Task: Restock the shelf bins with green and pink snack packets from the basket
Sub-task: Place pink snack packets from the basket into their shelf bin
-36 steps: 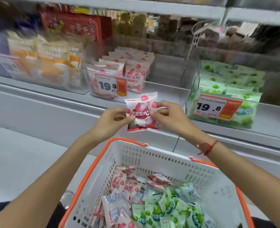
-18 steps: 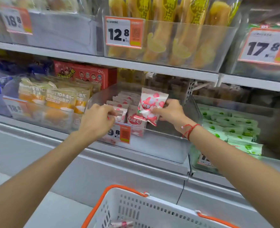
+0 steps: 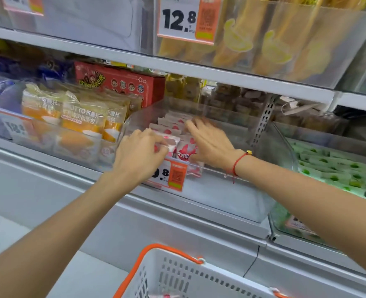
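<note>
Pink-and-white snack packets (image 3: 173, 127) stand in rows inside a clear plastic bin (image 3: 231, 190) on the middle shelf. The front packet (image 3: 185, 152) stands upright between the two hands, just behind the bin's front wall. The left hand (image 3: 140, 157) reaches over that wall, fingers curled against the front packets at their left edge; whether it pinches one cannot be told. The right hand (image 3: 210, 140) lies flat with fingers spread wide, palm down, pressing on the packet tops; its fingertips are blurred. A red cord bracelet (image 3: 236, 163) circles the right wrist. An orange-and-white price tag (image 3: 173, 176) hangs on the bin front, directly below the left hand's fingers. To the right of the right forearm, a second clear bin holds green packets (image 3: 332, 168) laid in rows. To the left of the left hand, a bin holds yellow bread bags (image 3: 81, 119). Below both forearms, the white basket (image 3: 188, 278) with an orange rim shows its upper edge.
</note>
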`<control>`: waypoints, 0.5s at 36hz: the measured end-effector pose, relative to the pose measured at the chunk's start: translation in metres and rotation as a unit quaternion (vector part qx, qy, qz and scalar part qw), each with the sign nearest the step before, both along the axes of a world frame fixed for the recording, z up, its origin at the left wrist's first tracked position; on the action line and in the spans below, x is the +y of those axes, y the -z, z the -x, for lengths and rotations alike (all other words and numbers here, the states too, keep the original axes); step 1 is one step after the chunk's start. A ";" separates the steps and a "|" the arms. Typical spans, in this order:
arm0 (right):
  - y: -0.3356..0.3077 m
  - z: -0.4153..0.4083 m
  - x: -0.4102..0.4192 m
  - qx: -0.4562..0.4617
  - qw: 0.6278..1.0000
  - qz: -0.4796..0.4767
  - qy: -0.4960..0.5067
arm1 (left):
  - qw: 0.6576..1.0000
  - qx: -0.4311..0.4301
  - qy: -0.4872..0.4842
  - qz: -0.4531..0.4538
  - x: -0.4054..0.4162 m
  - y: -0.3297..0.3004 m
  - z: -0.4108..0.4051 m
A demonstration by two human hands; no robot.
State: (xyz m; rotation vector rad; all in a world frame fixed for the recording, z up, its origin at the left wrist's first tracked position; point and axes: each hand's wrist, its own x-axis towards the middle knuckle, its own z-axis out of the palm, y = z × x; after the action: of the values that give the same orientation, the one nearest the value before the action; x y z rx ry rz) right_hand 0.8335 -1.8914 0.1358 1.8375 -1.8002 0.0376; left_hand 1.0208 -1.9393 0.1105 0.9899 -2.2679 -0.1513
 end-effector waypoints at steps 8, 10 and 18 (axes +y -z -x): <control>0.007 0.017 -0.004 -0.061 0.993 -0.093 -0.042 | 0.999 0.031 0.012 0.014 0.004 0.007 -0.006; 0.013 0.018 -0.002 -0.091 0.991 -0.089 -0.029 | 0.998 0.052 0.010 0.024 0.006 0.009 -0.006; 0.001 0.015 0.013 -0.114 0.987 -0.110 -0.020 | 0.989 0.125 0.004 0.078 0.018 0.014 -0.004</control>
State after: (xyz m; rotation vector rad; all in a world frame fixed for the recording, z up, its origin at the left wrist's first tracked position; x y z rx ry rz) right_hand 0.8188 -1.8782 0.1352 2.0952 -1.9895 0.0688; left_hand 1.0246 -1.9214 0.0963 0.8315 -2.0219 -0.0944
